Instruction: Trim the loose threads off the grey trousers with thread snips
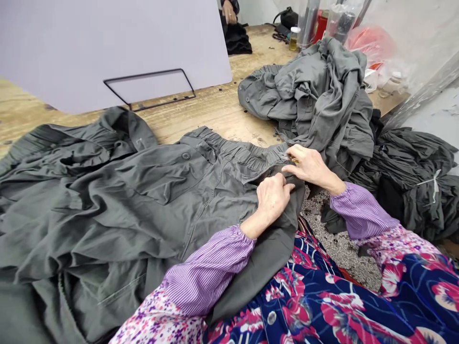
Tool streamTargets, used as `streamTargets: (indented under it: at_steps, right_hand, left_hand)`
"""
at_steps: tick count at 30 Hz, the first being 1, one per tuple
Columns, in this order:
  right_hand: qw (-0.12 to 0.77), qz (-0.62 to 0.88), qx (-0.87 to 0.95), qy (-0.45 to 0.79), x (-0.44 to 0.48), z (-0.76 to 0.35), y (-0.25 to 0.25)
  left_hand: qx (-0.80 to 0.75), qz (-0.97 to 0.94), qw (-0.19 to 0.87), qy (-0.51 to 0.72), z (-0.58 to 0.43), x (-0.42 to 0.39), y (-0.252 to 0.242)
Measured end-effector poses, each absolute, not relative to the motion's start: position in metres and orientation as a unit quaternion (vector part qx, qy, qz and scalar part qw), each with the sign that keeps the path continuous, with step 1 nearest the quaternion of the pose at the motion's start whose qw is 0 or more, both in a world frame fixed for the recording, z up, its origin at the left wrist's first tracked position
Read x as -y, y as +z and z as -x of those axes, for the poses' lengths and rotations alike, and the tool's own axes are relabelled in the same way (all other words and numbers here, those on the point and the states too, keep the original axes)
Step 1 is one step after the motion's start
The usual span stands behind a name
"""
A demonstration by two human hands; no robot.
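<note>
A grey garment (143, 191) with an elastic waistband and a button lies spread across the wooden table (215, 110), its edge hanging into my lap. My left hand (271, 198) is closed, pinching the grey fabric just below the waistband. My right hand (309, 167) is right beside it, fingers closed round a small yellowish metal tool (292, 159) whose tip pokes out at the waistband. The two hands nearly touch. Both arms wear purple striped sleeve covers.
A heap of grey garments (315, 95) lies behind my hands, with darker bundled ones (416, 177) at the right. A pale board (107, 48) on a wire stand is at the back left. Bottles (294, 38), bags and another person's hand (228, 12) are at the far edge.
</note>
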State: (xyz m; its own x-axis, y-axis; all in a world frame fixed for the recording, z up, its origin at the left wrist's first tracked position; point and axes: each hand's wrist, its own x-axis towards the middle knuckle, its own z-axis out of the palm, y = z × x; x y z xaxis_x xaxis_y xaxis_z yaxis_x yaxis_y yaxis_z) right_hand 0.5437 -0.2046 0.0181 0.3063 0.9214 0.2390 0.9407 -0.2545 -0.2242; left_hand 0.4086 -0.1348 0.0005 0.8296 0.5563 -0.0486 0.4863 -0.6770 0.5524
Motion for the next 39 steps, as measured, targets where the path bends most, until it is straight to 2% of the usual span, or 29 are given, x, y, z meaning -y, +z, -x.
streamTargets:
  at_steps: [6, 9, 15, 20, 24, 28, 33, 39]
  right_hand:
    - [0.077, 0.720, 0.686, 0.069, 0.164, -0.540, 0.013]
    - [0.063, 0.719, 0.689, 0.067, 0.156, -0.535, 0.012]
    - [0.132, 0.781, 0.610, -0.016, 0.130, -0.530, 0.026]
    - [0.178, 0.794, 0.573, -0.099, 0.093, -0.528, 0.070]
    - [0.249, 0.782, 0.545, -0.172, 0.071, -0.535, 0.112]
    - [0.350, 0.741, 0.538, -0.199, 0.065, -0.547, 0.127]
    - [0.443, 0.738, 0.495, -0.123, 0.082, -0.552, 0.081]
    - [0.415, 0.803, 0.424, 0.056, 0.107, -0.536, -0.022]
  left_hand:
    - [-0.294, -0.920, 0.256, 0.044, -0.398, 0.150, -0.008]
    - [-0.274, -0.927, 0.255, 0.041, -0.396, 0.148, -0.012]
    - [-0.280, -0.913, 0.265, 0.133, -0.406, 0.133, -0.002]
    - [-0.354, -0.855, 0.284, 0.251, -0.415, 0.117, 0.017]
    - [-0.345, -0.815, 0.202, 0.419, -0.411, 0.097, 0.032]
    - [-0.213, -0.774, 0.074, 0.592, -0.396, 0.072, 0.046]
    - [-0.073, -0.782, -0.047, 0.617, -0.371, 0.057, 0.040]
    - [-0.056, -0.820, 0.002, 0.569, -0.365, 0.069, -0.009]
